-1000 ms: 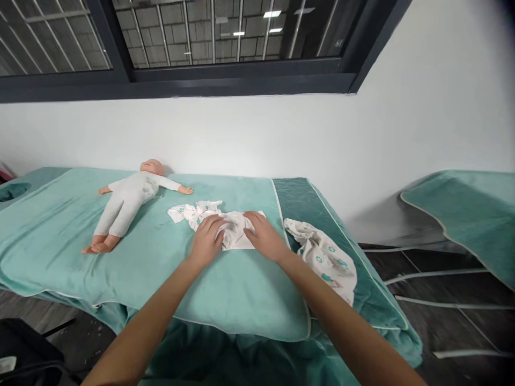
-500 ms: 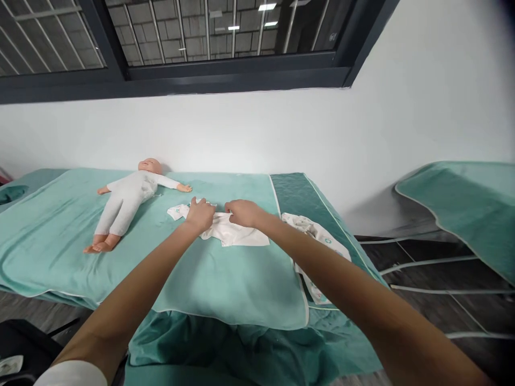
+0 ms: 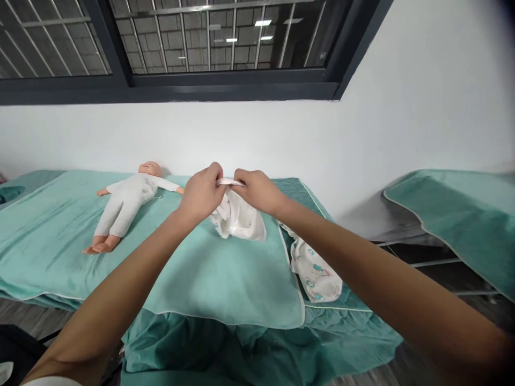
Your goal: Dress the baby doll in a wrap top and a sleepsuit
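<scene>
A small white baby garment (image 3: 243,220) with a faint print hangs bunched from both hands above the green bed cover; its exact cut is hidden by the folds. My left hand (image 3: 203,190) is closed on one side of its edge, the thumb and fingers pinching. Close beside it, my right hand (image 3: 257,188) pinches the same edge, with a short strip of fabric stretched between the two. To the left lies a baby doll (image 3: 131,195) in a white suit, on its back with arms spread; its hand is near my left hand.
A second white printed cloth (image 3: 316,271) lies crumpled at the right on the darker green sheet. The green cover (image 3: 225,289) spans the bed, which stands against a white wall (image 3: 257,139) under a barred window. Another green-covered surface (image 3: 454,214) is at the far right.
Both hands have lifted the white garment off the cover, raising its edge and drawing closer together. The garment now hangs bunched instead of lying spread. The doll has not moved.
</scene>
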Demonstrator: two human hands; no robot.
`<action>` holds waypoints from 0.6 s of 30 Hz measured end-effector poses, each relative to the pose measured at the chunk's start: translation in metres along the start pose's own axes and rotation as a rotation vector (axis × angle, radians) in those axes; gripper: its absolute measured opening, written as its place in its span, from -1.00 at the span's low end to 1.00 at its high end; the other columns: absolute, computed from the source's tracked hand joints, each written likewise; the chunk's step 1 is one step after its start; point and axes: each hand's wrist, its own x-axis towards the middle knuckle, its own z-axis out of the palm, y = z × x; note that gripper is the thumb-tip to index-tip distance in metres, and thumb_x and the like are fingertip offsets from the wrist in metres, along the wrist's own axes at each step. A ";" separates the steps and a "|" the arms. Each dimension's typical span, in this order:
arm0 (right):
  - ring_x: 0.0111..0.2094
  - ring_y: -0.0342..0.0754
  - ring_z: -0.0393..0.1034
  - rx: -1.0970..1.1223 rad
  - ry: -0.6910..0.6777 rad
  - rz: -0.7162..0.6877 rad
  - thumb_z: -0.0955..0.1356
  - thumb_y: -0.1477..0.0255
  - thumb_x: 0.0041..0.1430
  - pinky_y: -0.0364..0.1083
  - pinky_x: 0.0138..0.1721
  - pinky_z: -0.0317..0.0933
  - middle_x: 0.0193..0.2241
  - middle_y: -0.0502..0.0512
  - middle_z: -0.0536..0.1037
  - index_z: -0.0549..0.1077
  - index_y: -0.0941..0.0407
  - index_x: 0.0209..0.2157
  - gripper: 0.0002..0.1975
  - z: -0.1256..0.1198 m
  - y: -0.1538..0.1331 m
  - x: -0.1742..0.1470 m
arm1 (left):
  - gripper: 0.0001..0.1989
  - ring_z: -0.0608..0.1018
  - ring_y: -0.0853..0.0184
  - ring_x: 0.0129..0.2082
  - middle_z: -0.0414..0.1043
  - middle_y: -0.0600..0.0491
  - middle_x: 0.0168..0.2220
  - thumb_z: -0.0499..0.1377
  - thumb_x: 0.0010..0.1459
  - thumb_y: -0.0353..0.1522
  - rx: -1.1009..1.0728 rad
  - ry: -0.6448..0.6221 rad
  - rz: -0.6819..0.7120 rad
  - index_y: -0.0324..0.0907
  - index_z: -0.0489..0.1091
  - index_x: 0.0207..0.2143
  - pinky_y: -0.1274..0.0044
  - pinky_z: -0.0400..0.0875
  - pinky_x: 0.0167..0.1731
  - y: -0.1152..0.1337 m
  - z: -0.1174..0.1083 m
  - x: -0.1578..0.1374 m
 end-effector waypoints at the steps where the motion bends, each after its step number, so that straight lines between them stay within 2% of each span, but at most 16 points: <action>1: -0.34 -0.02 0.36 -0.049 0.024 0.032 0.19 0.32 0.36 -0.12 -0.35 0.05 -0.32 0.10 0.54 0.37 0.08 -0.15 -0.80 -0.005 -0.002 -0.001 | -0.89 0.47 0.18 -0.33 0.35 0.05 -0.44 0.09 0.10 -0.46 -0.012 0.017 -0.021 -0.12 0.32 -0.29 0.31 0.35 -0.11 -0.002 -0.004 -0.001; 5: -0.37 0.05 0.41 -0.357 -0.025 0.086 0.14 0.51 0.33 -0.08 -0.38 0.01 -0.36 0.21 0.54 0.30 0.13 -0.01 -0.74 -0.021 -0.006 -0.007 | -0.78 0.54 0.06 -0.22 0.38 0.02 -0.39 0.13 0.04 -0.51 0.123 0.023 -0.072 -0.12 0.31 -0.23 0.22 0.33 -0.02 -0.014 -0.017 -0.005; 9: -0.36 0.05 0.45 -0.527 -0.073 0.045 0.16 0.65 0.22 -0.08 -0.39 0.00 -0.29 0.26 0.53 0.32 0.16 -0.06 -0.70 -0.023 -0.001 -0.017 | -0.87 0.57 -0.09 -0.17 0.38 -0.05 -0.40 0.12 0.02 -0.52 0.314 -0.059 -0.115 -0.16 0.26 -0.37 0.06 0.29 0.02 -0.030 -0.025 -0.011; 12: -0.37 0.05 0.46 -0.555 -0.068 0.070 0.16 0.61 0.26 -0.07 -0.38 0.02 -0.26 0.27 0.52 0.34 0.15 -0.09 -0.75 -0.016 0.005 -0.025 | -0.81 0.56 -0.08 -0.21 0.29 -0.02 -0.52 0.16 0.01 -0.45 0.339 -0.091 -0.160 -0.15 0.15 -0.52 0.08 0.31 0.00 -0.043 -0.030 -0.016; 15: -0.38 0.06 0.46 -0.525 -0.060 0.120 0.19 0.53 0.30 -0.07 -0.36 0.04 -0.29 0.23 0.54 0.37 0.13 -0.11 -0.80 -0.010 0.009 -0.030 | -0.69 0.54 -0.01 -0.26 0.20 0.02 -0.60 0.22 0.01 -0.35 0.271 -0.061 -0.176 -0.14 0.09 -0.58 0.17 0.36 -0.03 -0.048 -0.035 -0.018; 18: -0.34 0.07 0.46 -0.440 -0.074 0.164 0.24 0.37 0.31 -0.07 -0.37 0.05 -0.30 0.18 0.58 0.38 0.08 -0.05 -0.78 -0.008 0.008 -0.029 | -0.83 0.53 0.04 -0.25 0.37 -0.04 -0.47 0.19 0.04 -0.37 0.248 0.003 -0.153 -0.14 0.20 -0.50 0.24 0.39 -0.08 -0.041 -0.042 -0.016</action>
